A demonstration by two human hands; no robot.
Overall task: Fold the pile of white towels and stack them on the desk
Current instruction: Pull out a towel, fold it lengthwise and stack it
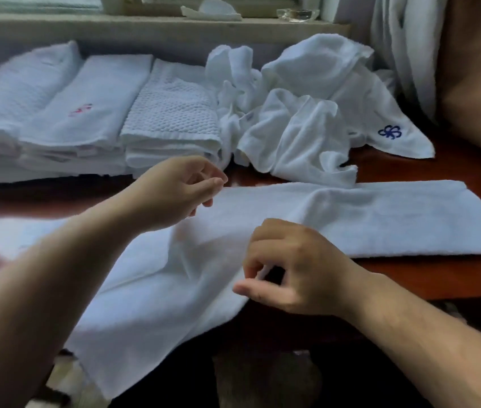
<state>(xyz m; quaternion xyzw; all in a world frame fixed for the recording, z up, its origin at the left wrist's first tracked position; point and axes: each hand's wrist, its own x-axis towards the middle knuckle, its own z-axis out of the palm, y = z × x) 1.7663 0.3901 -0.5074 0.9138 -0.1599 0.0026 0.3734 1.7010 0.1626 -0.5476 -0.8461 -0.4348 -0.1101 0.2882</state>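
Down at the lower left of the frame, one end of the long towel (pixel 395 219) spills off the near edge of the desk (pixel 439 275) and hangs loose, while the rest lies flat across the wood toward the right edge. That overhang is the main risk: its weight could drag the cloth sideways or off the desk if the grip slips. At lower centre the right hand (pixel 295 272) sits on the near edge, fingers curled and thumb out, seemingly pinching a bit of white cloth. A thin pinch like that may take only one layer, and the fold would come out skewed. Above it, mid-frame, the left hand (pixel 177 188) hovers at the towel's far edge, thumb and forefinger nearly meeting; blur hides whether they hold cloth. Just beyond, the crumpled pile (pixel 307 113) touches the long towel's far edge, so a lifted end could snag it. Further, at upper left, the folded stacks (pixel 92 113) stand side by side, and a wide sweep might topple them.
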